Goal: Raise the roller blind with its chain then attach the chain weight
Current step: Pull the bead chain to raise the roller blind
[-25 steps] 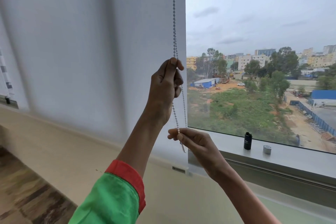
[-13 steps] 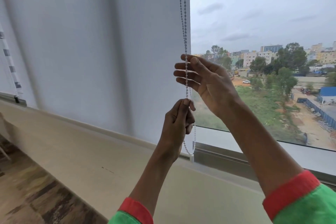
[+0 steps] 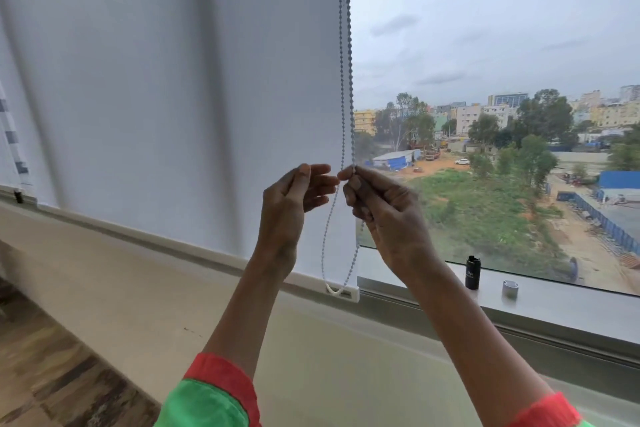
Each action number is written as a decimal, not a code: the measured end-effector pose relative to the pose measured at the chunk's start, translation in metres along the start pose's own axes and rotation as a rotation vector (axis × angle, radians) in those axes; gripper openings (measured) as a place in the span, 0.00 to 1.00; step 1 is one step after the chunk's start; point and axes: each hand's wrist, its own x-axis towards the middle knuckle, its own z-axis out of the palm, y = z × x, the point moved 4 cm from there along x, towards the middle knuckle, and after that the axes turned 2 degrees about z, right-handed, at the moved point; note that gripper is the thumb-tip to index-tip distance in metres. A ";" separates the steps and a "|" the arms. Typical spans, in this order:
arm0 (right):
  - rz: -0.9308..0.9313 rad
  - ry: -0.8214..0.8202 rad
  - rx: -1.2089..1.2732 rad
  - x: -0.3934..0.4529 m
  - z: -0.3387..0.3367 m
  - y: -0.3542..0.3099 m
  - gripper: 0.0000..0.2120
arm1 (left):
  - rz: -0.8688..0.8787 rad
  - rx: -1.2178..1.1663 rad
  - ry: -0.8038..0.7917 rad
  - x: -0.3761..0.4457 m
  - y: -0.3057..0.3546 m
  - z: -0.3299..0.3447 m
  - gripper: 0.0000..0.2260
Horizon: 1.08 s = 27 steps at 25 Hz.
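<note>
Two hands at chain (image 3: 343, 80) | right hand (image 3: 384, 215) pinches one strand for the pull | left hand (image 3: 294, 198) open, empty, fingers beside the other strand, likely next grip | blind (image 3: 166, 87) low, near sill (image 3: 554, 302) | probable weight (image 3: 472, 272) on sill, unattached

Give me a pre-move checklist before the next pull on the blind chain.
1. Right hand pinching the chain: ok, fingertips closed on the right strand.
2. Left hand on the chain: not ok, fingers open beside the left strand, not gripping.
3. Chain loop hanging free: cannot tell, its white connector sits close to the blind's bottom rail.
4. Blind raised: not ok, its bottom rail hangs just above the sill.
5. Chain weight within reach: cannot tell, a black cylinder and a small silver piece stand on the sill, neither clearly the weight.
</note>
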 end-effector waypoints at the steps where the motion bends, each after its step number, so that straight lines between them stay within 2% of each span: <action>1: 0.021 0.014 -0.036 -0.008 -0.003 0.008 0.13 | 0.017 -0.034 -0.002 0.007 0.010 0.002 0.15; 4: 0.093 0.006 -0.105 -0.035 -0.006 0.033 0.13 | 0.048 -0.140 -0.069 0.025 0.039 0.020 0.14; 8: 0.145 -0.015 -0.073 -0.067 -0.003 0.059 0.13 | 0.078 -0.231 -0.143 0.032 0.061 0.042 0.12; 12: 0.182 0.015 -0.051 -0.076 -0.015 0.069 0.12 | 0.083 -0.315 -0.155 0.025 0.050 0.040 0.12; 17: 0.268 -0.006 -0.112 -0.074 -0.029 0.076 0.10 | 0.071 -0.290 -0.154 0.004 0.027 0.031 0.12; 20: 0.284 -0.017 -0.145 -0.054 -0.028 0.060 0.11 | 0.062 -0.253 -0.144 -0.005 0.015 0.024 0.12; 25: 0.072 -0.024 0.016 0.007 0.007 -0.016 0.14 | 0.013 -0.233 -0.143 -0.022 -0.007 0.026 0.13; 27: 0.064 -0.059 0.053 0.028 0.023 -0.042 0.14 | 0.018 -0.195 -0.158 -0.028 -0.014 0.026 0.13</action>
